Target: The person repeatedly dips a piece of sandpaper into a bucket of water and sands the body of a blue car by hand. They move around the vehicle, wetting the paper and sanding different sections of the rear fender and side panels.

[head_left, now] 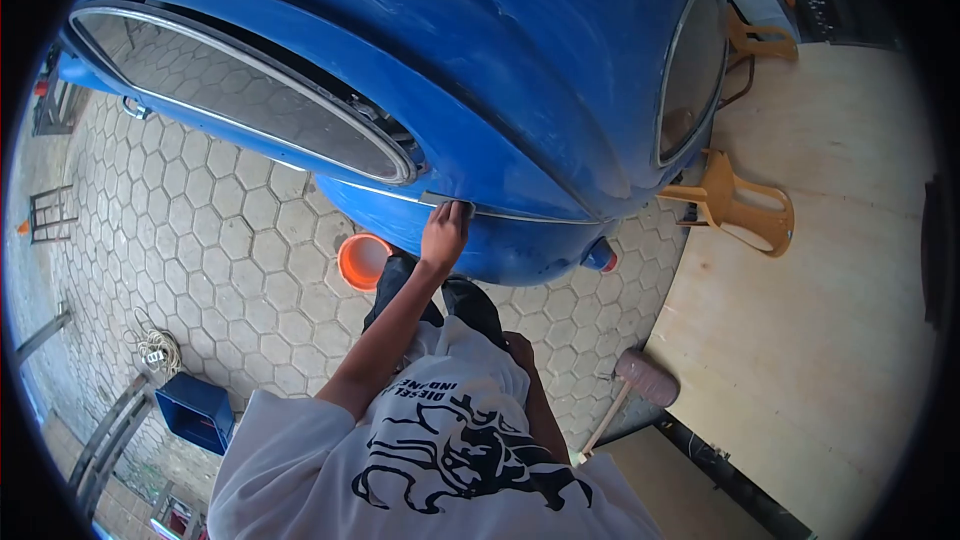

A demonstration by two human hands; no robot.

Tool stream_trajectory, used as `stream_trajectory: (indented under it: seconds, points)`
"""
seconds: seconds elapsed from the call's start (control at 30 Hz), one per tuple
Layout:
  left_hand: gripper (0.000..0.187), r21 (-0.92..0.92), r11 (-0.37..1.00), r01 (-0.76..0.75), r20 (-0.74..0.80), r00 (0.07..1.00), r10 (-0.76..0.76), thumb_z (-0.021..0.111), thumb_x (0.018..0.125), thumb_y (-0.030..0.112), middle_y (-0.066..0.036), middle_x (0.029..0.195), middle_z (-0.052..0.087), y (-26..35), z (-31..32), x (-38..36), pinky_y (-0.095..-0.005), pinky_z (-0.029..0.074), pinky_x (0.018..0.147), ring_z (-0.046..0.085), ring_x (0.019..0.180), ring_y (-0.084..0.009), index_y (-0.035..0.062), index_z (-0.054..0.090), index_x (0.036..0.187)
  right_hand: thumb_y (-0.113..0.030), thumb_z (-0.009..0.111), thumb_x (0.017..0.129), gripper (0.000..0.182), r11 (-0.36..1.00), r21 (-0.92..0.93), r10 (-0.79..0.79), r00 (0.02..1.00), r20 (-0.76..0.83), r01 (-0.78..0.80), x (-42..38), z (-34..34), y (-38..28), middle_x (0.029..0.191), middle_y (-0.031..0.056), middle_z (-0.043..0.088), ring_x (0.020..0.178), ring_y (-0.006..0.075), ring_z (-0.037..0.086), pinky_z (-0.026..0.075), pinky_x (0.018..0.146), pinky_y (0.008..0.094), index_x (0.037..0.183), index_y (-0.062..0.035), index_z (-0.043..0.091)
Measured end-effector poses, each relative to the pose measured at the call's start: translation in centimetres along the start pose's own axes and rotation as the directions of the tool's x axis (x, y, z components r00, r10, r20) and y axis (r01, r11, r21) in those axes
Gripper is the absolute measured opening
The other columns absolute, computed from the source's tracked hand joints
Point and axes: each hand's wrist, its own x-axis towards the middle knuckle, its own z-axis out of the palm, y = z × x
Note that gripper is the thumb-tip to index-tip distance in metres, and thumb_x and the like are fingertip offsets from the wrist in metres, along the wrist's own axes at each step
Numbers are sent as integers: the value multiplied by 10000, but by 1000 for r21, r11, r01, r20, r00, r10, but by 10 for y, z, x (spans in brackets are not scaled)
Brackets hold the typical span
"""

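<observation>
My left hand [446, 232] presses against the side of a blue car body [520, 155], just below the rear corner of the side window [250, 90]. Its fingers are closed on a thin, dark grey sheet [434, 198] that looks like sandpaper, lying flat by the bright trim line. Dull whitish patches mark the paint nearby. My right hand [517, 346] hangs low by my right thigh, partly behind the shirt; its fingers do not show clearly. An orange bucket [348, 265] with cloudy liquid stands on the paving left of my legs.
Right of me is a large wooden panel [800, 340], with yellow plastic chairs [740, 202] behind it. A brown-headed mallet [648, 377] leans near its edge. A blue crate [195, 412] and coiled cable [160, 350] lie at left on hexagonal paving [240, 240].
</observation>
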Motion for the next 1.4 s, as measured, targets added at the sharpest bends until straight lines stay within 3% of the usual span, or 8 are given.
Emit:
stream_trajectory:
  seconds: [0.07,0.17,0.37,0.6,0.87,1.07,1.17,1.4]
  points:
    - [272,-29,996,87,61,994,-85,617,842,22,-183,1013,644,14,21,3,-455,515,858,616,990,-380,18,573,1110,-390,508,961,417,988,148,48,999,-20,-45,-2,4,3,1205,151,685,1155,319,633,476,999,432,1192,-94,691]
    - [309,-101,933,-345,25,937,349,608,835,15,-205,1008,659,34,76,1,-463,525,872,627,994,-397,18,577,1143,-418,571,935,426,961,235,163,985,-61,-145,-19,5,-4,1174,142,702,1137,296,649,487,986,403,1168,-88,705]
    - [252,-99,988,-120,128,983,132,586,833,11,-239,971,670,60,75,11,-480,554,787,652,899,-425,10,637,1080,-420,578,933,433,915,338,272,955,-115,-220,-37,0,-9,1173,134,706,1137,282,651,488,984,386,1164,-77,708]
    - [132,-100,995,6,-241,970,-30,562,881,22,-221,871,686,-10,-14,9,-448,535,680,673,819,-419,2,678,941,-379,486,951,426,996,94,-1,1000,4,1,-12,20,53,1234,166,664,1186,331,606,457,1024,423,1199,-97,690]
    - [133,-2,996,-92,-137,986,91,565,880,90,-235,803,665,26,40,17,-505,519,678,648,754,-439,5,648,823,-219,592,861,196,935,-70,-352,886,-303,348,-14,17,94,967,143,704,950,340,675,539,793,440,963,-69,669]
    - [137,-42,996,-84,-218,973,73,577,884,106,-254,816,657,38,31,14,-522,509,702,635,796,-465,-1,643,830,-253,586,873,238,968,-3,-248,962,-115,250,7,-11,85,971,145,707,916,324,682,543,767,405,986,-60,668]
    - [135,-173,967,188,-360,902,-240,578,872,110,-215,816,699,-4,-12,14,-468,534,707,687,797,-408,2,659,862,-309,603,865,326,950,247,-146,972,-185,190,27,2,101,1061,154,714,967,323,685,548,807,410,1071,-73,695]
    - [277,-178,905,387,-347,836,-426,535,908,242,-203,815,714,-28,-61,31,-470,535,711,708,780,-388,7,682,904,-313,606,862,332,979,100,-164,976,-141,179,25,-6,98,1065,154,713,973,323,684,547,812,411,1074,-73,696]
